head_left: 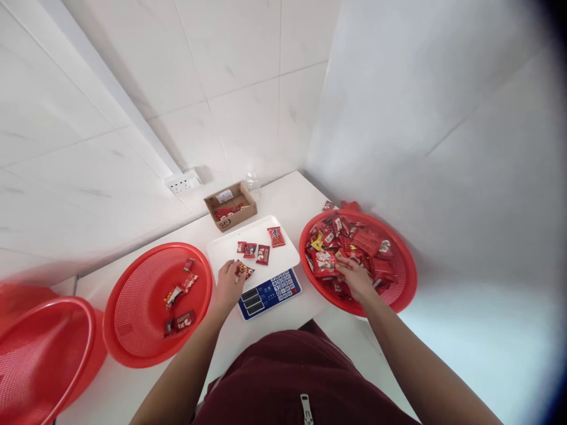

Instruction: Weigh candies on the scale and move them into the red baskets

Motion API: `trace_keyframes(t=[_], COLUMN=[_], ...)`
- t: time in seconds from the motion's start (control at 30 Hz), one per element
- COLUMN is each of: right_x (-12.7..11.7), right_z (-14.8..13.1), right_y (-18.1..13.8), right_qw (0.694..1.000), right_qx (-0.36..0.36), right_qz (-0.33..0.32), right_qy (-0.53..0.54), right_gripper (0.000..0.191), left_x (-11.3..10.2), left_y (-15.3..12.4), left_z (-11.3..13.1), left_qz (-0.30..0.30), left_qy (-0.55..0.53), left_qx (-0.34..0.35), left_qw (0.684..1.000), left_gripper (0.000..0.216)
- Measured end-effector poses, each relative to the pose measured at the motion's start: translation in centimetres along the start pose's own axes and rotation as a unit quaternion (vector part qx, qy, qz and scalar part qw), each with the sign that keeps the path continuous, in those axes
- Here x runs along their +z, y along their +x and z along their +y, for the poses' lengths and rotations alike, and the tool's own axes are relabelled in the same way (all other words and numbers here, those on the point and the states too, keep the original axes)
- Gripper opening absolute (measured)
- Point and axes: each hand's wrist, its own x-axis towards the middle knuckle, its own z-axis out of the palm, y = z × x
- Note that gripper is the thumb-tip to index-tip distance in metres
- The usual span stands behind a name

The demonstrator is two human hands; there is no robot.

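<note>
A white scale [271,291] with a blue keypad stands at the middle of the table, and several red candy packets [258,252] lie on its white pan. My left hand [228,284] rests at the pan's near left edge, its fingers closed on a small red packet [244,271]. My right hand [354,277] reaches into the red basket [405,282] on the right, which is heaped with red packets. Its fingers are curled among them, and I cannot make out what they grip.
A second red basket [133,319] to the left of the scale holds a few packets. Another red basket [39,354] sits at the far left edge. A small cardboard box [230,206] with red packets stands behind the scale, near a wall socket [182,182].
</note>
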Motion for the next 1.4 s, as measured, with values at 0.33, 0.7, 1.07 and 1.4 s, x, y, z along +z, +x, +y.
trace_keyframes(t=[0.33,0.7,1.07,1.4], right_x=[-5.0,3.3,1.6,2.6], right_z=[-5.9,-0.9,-1.0,-0.6], right_y=[5.1,-3.8,-2.4,-4.5], right_qw=[0.984,0.919,0.978,0.955], right_qx=[-0.101,-0.186,-0.02,-0.107], right_qz=[0.09,-0.188,-0.08,-0.131], right_qy=[-0.112,-0.292,-0.19,-0.245], right_gripper=[0.037,0.052,0.077,0.058], left_x=[1.8,2.0,2.9,2.3], left_y=[1.1,2.8,4.2,2.4], left_z=[0.5,0.6,0.4,-0.4], left_qz=[-0.041,-0.033,-0.095,-0.064], left_qy=[0.079,0.115,0.124,0.061], left_qx=[0.0,0.021,0.048,0.055], left_qw=[0.996,0.993,0.987,0.995], left_gripper=[0.055,0.066,0.057,0.067])
